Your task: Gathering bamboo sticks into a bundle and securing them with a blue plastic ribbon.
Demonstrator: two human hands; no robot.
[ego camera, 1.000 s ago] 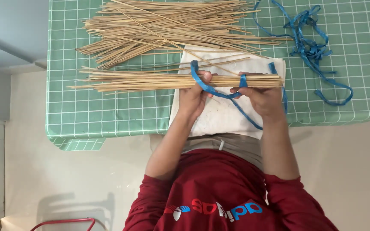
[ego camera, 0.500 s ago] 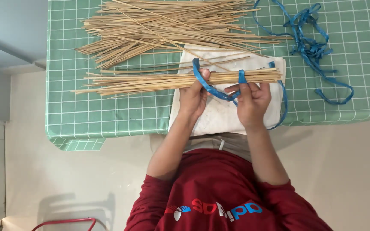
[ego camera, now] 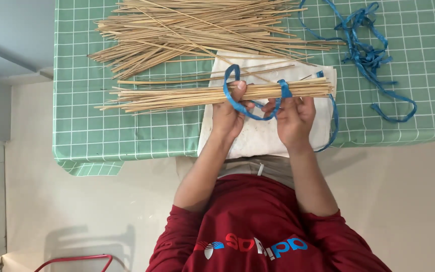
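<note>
A bundle of thin tan sticks (ego camera: 177, 96) lies crosswise over a white cloth (ego camera: 263, 136) on the green gridded table cover (ego camera: 127, 136). My left hand (ego camera: 229, 113) grips the bundle from below, thumb on top. My right hand (ego camera: 294, 117) holds the bundle too and pinches a blue plastic ribbon (ego camera: 250, 108) that loops around the sticks between both hands. The ribbon's loose end trails down to the right of my right hand.
A large loose pile of the same sticks (ego camera: 197, 30) is spread at the back of the table. More tangled blue ribbon (ego camera: 368, 55) lies at the back right. A red metal frame (ego camera: 74, 261) shows at the bottom left, on the floor.
My hands have drawn closer together on the bundle. The blue ribbon loop has been pulled lower and tighter between them, and the bundle shifted slightly.
</note>
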